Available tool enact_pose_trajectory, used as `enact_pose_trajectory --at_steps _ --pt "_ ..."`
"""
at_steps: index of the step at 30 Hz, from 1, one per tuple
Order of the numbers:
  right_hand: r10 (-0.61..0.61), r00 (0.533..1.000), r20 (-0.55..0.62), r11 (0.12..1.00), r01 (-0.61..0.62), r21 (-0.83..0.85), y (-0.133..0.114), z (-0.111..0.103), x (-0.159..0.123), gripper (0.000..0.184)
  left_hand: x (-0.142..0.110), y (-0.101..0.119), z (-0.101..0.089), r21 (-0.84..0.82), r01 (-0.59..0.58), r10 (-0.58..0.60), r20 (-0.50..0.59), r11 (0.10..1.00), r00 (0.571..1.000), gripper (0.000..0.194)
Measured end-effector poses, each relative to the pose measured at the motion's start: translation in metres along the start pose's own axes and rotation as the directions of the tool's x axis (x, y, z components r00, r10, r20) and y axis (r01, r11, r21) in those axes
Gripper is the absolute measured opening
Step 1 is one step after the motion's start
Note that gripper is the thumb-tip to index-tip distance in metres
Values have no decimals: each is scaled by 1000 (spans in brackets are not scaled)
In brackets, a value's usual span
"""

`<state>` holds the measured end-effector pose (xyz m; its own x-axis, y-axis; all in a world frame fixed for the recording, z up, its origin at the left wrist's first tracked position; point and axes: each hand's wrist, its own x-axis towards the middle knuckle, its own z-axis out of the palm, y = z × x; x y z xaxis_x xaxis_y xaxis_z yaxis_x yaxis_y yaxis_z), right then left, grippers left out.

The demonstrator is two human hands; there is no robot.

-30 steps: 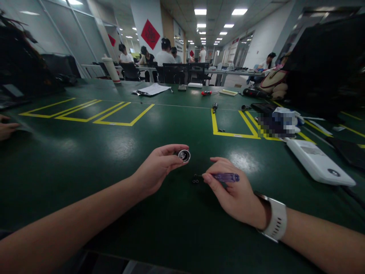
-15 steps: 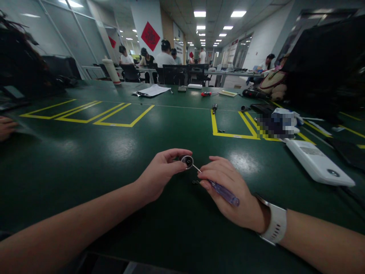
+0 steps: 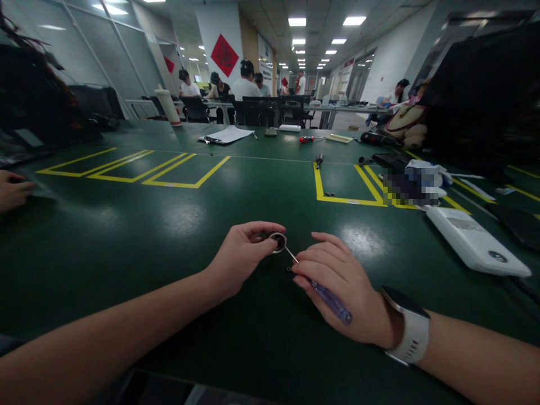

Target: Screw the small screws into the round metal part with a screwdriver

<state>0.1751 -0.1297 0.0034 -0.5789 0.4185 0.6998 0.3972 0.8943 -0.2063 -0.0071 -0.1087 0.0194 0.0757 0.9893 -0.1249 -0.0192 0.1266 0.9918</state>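
Note:
Between the thumb and fingers of my left hand (image 3: pixel 242 256) is a small round metal part (image 3: pixel 278 242), its hollow open end turned to the right. My right hand (image 3: pixel 337 281) is closed around a screwdriver (image 3: pixel 331 302) with a clear purple handle. The thin shaft points up and left, and its tip reaches the mouth of the metal part; how deep it goes I cannot tell. Below, on the green table, a tiny ring-like piece (image 3: pixel 289 269) shows beside my right fingertips, which may cover others.
Yellow tape marks boxes on the green table (image 3: pixel 169 315). A dark metal fitting (image 3: pixel 319 160) and tiny pieces (image 3: pixel 329 194) lie at the right box. Farther back are a red screwdriver (image 3: pixel 307 139) and papers (image 3: pixel 230 134). A white device (image 3: pixel 476 241) sits right; another person's hand (image 3: pixel 14 190) rests left.
My right hand has swung the screwdriver from level to slanting, bringing its tip up to the metal part. My left hand has shifted slightly right and down with the part.

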Motion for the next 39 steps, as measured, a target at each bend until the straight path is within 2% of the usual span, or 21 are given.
enact_pose_trajectory --at_steps 9,23,39 --pt "-23 998 61 998 27 -65 0 0 1 10 2 2 1 -1 23 -23 -8 1000 1000 23" --pt "-24 1000 11 1000 24 17 -1 0 1 11 -1 2 3 36 20 -19 -17 999 1000 21" --pt "-48 998 33 997 50 -62 -3 1 3 11 0 1 4 56 37 -36 -18 998 999 23"
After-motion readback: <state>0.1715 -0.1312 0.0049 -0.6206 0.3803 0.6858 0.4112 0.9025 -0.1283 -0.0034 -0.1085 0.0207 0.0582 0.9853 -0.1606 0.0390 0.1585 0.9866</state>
